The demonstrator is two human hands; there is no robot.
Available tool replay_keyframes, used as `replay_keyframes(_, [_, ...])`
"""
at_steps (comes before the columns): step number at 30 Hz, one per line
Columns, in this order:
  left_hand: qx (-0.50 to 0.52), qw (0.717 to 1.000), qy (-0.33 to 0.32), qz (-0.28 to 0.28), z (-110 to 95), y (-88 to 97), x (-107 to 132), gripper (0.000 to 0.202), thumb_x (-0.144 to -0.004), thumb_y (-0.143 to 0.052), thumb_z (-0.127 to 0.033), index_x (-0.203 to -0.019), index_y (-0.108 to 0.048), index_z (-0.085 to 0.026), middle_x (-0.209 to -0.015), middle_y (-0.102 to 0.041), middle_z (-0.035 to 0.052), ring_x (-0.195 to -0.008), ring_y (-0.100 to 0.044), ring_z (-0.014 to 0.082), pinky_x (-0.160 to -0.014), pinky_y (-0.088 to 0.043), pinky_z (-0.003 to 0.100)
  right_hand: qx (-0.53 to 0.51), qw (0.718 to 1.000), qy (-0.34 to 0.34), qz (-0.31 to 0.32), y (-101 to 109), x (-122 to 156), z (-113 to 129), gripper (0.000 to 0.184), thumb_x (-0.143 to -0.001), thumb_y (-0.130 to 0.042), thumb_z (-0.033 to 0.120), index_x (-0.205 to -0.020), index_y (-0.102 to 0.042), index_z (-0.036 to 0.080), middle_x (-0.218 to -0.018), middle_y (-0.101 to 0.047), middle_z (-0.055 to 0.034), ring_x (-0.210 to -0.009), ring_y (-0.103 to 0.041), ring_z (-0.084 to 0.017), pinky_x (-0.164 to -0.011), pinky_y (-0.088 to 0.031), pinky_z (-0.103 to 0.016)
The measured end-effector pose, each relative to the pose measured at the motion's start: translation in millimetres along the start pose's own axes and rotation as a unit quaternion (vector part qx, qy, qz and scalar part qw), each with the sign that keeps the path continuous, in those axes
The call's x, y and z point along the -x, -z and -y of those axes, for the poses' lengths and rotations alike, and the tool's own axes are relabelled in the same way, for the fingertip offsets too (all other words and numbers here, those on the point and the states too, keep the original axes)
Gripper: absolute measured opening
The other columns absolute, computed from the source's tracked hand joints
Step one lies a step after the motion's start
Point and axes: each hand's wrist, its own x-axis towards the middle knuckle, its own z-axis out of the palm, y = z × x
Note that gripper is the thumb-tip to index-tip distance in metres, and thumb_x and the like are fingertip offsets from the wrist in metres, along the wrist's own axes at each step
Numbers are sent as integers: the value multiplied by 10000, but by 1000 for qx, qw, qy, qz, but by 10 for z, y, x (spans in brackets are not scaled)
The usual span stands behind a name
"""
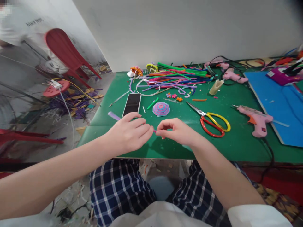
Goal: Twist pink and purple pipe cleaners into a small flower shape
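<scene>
My left hand (130,132) is closed with its back up, and a lavender pipe cleaner (114,116) sticks out past its far side. Thumb and forefinger of my right hand (174,130) pinch the tip of a short magenta piece (154,130) that shows between both hands. Whether the lavender and magenta parts are one piece is hidden by my left fingers. Just beyond the hands lies a small pink and blue striped dome (161,109), like a tiny umbrella top. A phone (132,104) with a dark screen is near my left fingers.
Scissors (208,119) with red and yellow handles and a pink glue gun (257,118) lie to the right. Many coloured pipe cleaners (177,75) are heaped at the back, with small flowers (174,95) in front. A blue board (279,104) covers the right side.
</scene>
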Motion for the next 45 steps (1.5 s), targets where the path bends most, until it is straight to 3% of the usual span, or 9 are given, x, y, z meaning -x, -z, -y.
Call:
replay_keyframes(14, [84, 996, 16, 26, 42, -16, 23, 183, -855, -422, -145, -838, -601, -182, -749, -650, 14, -773, -572, 128, -829, -398, 332, 0, 1000, -18, 14, 59, -1, 7, 203, -752, -539, 340, -693, -582, 151, -599, -561, 13, -580, -496, -97, -562, -366, -231])
replay_keyframes(21, [95, 987, 124, 44, -44, -234, 20, 219, -866, -426, -255, -1009, -583, -204, -833, -663, 26, -834, -570, 146, -887, -354, 358, 141, 986, 37, -81, 11, -24, -49, 202, -795, -501, 318, -751, -639, 177, -669, -613, 6, -622, -507, -106, -584, -350, -236])
replay_keyframes(25, [194, 961, 195, 40, -84, -347, -41, 211, -858, -434, -258, -847, -634, -194, -743, -668, 23, -725, -585, 136, -810, -383, 327, 185, 976, 47, -102, 127, -4, -53, 228, -785, -523, 360, -752, -663, 183, -697, -639, -7, -646, -531, -119, -594, -356, -244])
replay_keyframes(28, [328, 882, 336, 48, -38, -363, -120, 219, -828, -477, -326, -801, -651, -196, -721, -670, 17, -663, -582, 137, -687, -404, 287, 200, 960, 35, -194, 398, 56, -81, 236, -765, -539, 382, -729, -667, 188, -664, -628, -6, -623, -532, -126, -581, -364, -255])
replay_keyframes(32, [569, 628, 530, -30, 6, -382, -272, 241, -740, -579, -394, -753, -645, -163, -655, -658, 11, -629, -581, 129, -604, -415, 241, 45, 891, 51, -449, 721, 102, -147, 268, -755, -534, 421, -850, -640, 194, -628, -591, 0, -567, -528, -119, -564, -418, -267])
replay_keyframes(34, [660, 513, 544, -79, -25, -417, -372, 235, -693, -637, -381, -725, -634, -148, -642, -648, 11, -632, -584, 119, -638, -430, 240, -56, 878, 59, -472, 728, 86, -162, 283, -750, -531, 438, -857, -631, 196, -604, -571, 11, -530, -514, -103, -549, -436, -262])
replay_keyframes(36, [723, 423, 537, -97, -84, -468, -476, 234, -666, -668, -367, -726, -632, -143, -646, -643, 11, -627, -587, 111, -656, -442, 243, -108, 914, 36, -389, 629, 48, -166, 266, -722, -569, 427, -795, -644, 182, -589, -571, 13, -525, -517, -94, -557, -445, -255])
replay_keyframes(39, [772, 364, 512, -102, -177, -569, -592, 236, -644, -691, -352, -735, -635, -141, -643, -631, 7, -609, -579, 98, -639, -449, 231, -153, 957, 2, -247, 425, -25, -187, 216, -638, -665, 370, -720, -647, 170, -645, -619, 9, -611, -566, -107, -645, -469, -266])
replay_keyframes(45, [800, 309, 505, -94, -257, -787, -578, 244, -639, -698, -340, -748, -633, -131, -586, -595, -8, -543, -545, 82, -573, -441, 212, -157, 959, 15, -235, 308, -109, -284, 196, -648, -663, 340, -730, -623, 167, -704, -634, 10, -691, -585, -112, -722, -454, -275])
